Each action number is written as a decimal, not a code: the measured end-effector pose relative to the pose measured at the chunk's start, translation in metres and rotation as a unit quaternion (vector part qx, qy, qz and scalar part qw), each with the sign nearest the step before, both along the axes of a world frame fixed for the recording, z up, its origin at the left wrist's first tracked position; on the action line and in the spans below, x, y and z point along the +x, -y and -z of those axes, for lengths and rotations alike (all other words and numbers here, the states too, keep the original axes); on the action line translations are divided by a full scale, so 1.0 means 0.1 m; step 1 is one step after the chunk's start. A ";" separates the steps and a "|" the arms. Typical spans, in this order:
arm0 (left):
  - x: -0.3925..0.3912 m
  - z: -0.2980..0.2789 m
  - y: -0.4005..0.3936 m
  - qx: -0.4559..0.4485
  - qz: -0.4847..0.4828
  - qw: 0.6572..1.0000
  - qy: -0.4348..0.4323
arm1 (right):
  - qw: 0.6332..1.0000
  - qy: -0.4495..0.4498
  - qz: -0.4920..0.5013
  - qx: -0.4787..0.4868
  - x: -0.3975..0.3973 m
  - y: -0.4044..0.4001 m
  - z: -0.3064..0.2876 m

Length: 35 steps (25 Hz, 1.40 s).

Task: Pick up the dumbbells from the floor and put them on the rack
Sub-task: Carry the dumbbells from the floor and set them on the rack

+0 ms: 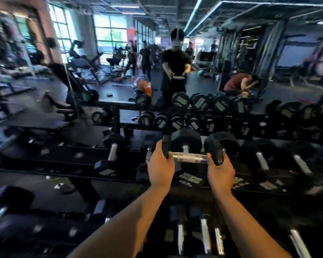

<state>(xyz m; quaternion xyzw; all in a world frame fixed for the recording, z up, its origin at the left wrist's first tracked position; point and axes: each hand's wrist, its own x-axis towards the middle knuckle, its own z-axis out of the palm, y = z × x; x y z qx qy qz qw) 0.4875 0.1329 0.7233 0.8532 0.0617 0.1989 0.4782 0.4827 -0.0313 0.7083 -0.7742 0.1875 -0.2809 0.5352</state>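
Dumbbell (pixel 189 157) crosswise between both hands' grip

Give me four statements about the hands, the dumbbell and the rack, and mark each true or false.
1. Both hands hold one dumbbell by its heads. True: left hand, right hand.
2. The dumbbell lies on the floor. False: it is raised over the rack.
3. Its metal handle shows bare between the hands. True.
4. The rack holds no other dumbbells. False: many sit on it.
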 end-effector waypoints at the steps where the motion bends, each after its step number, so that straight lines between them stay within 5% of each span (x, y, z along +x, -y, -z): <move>1: 0.13 -0.03 -0.27 -0.001 -0.029 1.000 -0.005 | 1.000 -0.001 -0.028 -0.001 0.20 -0.27 -0.01; 8: 0.86 0.11 -1.82 -0.045 -0.195 0.980 -0.007 | 0.980 0.016 -0.195 -0.026 1.46 -1.91 0.07; 19: 1.24 0.22 -3.67 -0.089 -0.427 0.900 0.016 | 0.905 0.032 -0.417 -0.079 2.48 -4.30 0.14; 35: 2.61 1.28 -6.12 -0.183 -0.528 0.829 -0.011 | 0.834 -0.011 -0.528 -0.159 4.18 -7.19 1.00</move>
